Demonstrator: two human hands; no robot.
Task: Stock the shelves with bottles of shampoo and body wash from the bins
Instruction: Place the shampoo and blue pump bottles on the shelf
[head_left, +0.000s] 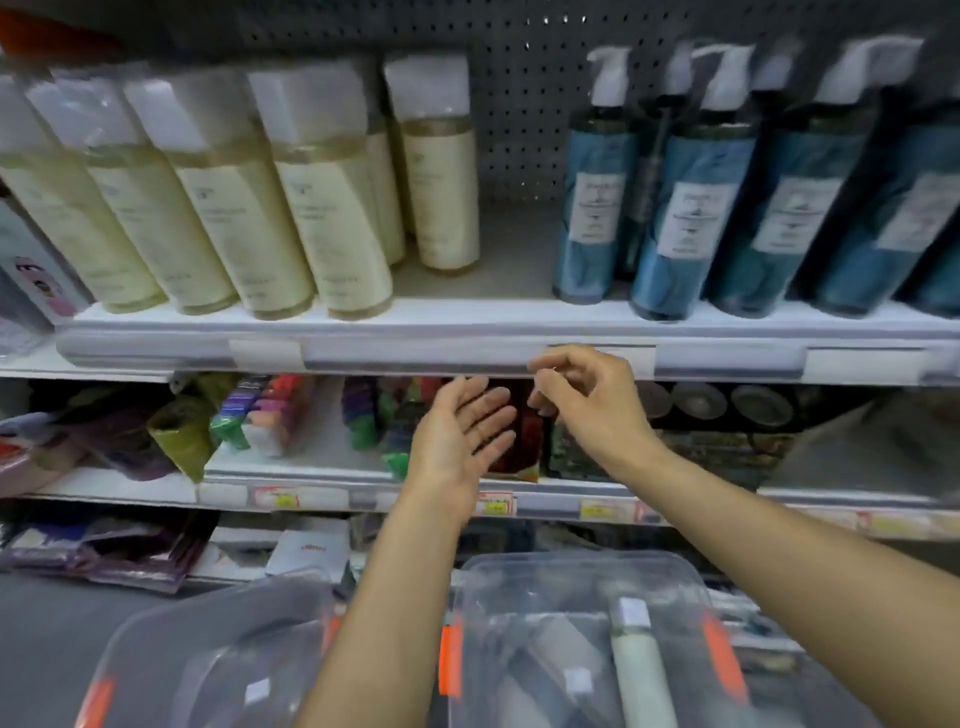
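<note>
left hand (462, 431) grip apart, palm flat | right hand (587, 400) loosely curled, empty, at shelf (467, 318) front edge | cream bottles (332, 218) upright left, blue bottles (680, 218) right | one bottle (641, 670) lies in bin (571, 564), cap toward shelf

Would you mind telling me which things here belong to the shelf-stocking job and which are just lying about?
Job: cream bottles, blue pump bottles, top shelf, left bin, right bin with a pale bottle inside, left hand and right hand, both empty.

Lying about: colourful packets and dark lidded jars on the lower shelf; flat packs below.
</note>
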